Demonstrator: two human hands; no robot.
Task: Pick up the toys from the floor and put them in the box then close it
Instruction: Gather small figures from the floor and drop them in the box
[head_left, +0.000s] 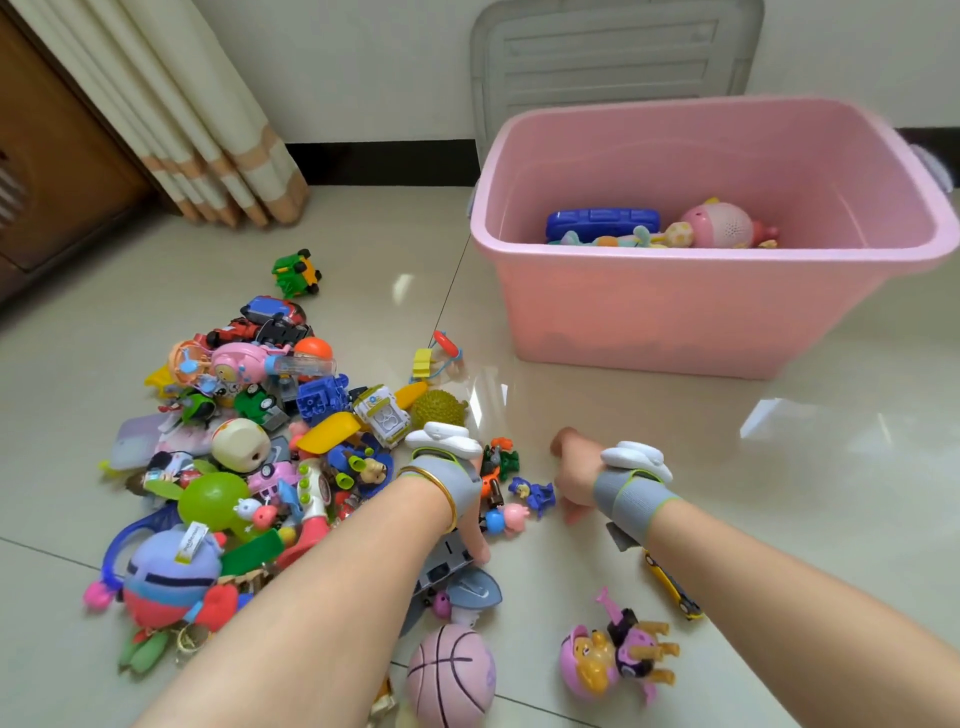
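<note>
A pink box (675, 312) stands open on the floor at the right, with a blue case (602, 223) and a round pink toy (722, 223) inside. A heap of toys (249, 447) covers the floor at the left. My left hand (467, 499) bends down at the heap's right edge, its thumb on a grey toy vehicle (447, 564); its fingers are hidden. My right hand (571, 473) hovers low over the floor with loosely bent fingers, holding nothing, just right of a small blue figure (532, 493) and a pink pig figure (506, 519).
The grey lid (613, 52) leans on the wall behind the box. Near me lie a pink basketball (449, 675), a pink pup figure (613, 660) and a yellow car (672, 592). A green car (296, 273) sits apart, a curtain (208, 114) hangs at left.
</note>
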